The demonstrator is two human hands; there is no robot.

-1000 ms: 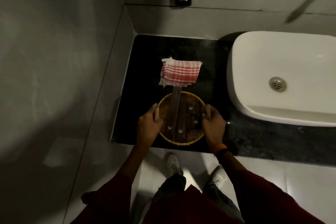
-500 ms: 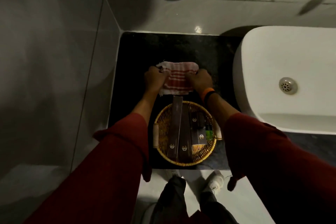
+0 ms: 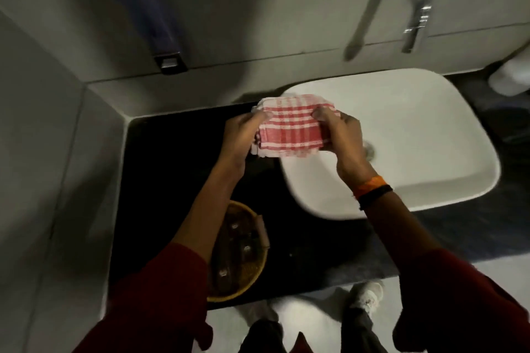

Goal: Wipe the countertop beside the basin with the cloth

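Note:
A folded red-and-white checked cloth (image 3: pixel 292 127) is lifted in the air over the left rim of the white basin (image 3: pixel 415 135). My left hand (image 3: pixel 243 135) grips its left edge and my right hand (image 3: pixel 339 135) grips its right edge. The black countertop (image 3: pixel 172 169) lies below and to the left of the cloth, in the corner between the grey walls.
A round wicker basket (image 3: pixel 246 275) with dark wooden pieces in it stands at the counter's front edge, partly under my left sleeve. A soap dispenser (image 3: pixel 160 23) hangs on the back wall; a chrome tap (image 3: pixel 413 0) sticks out above the basin. My shoes show on the floor below.
My hands went from the basket to the cloth, took hold of it on the counter, then lifted it up and to the right over the basin's rim. The view swung right.

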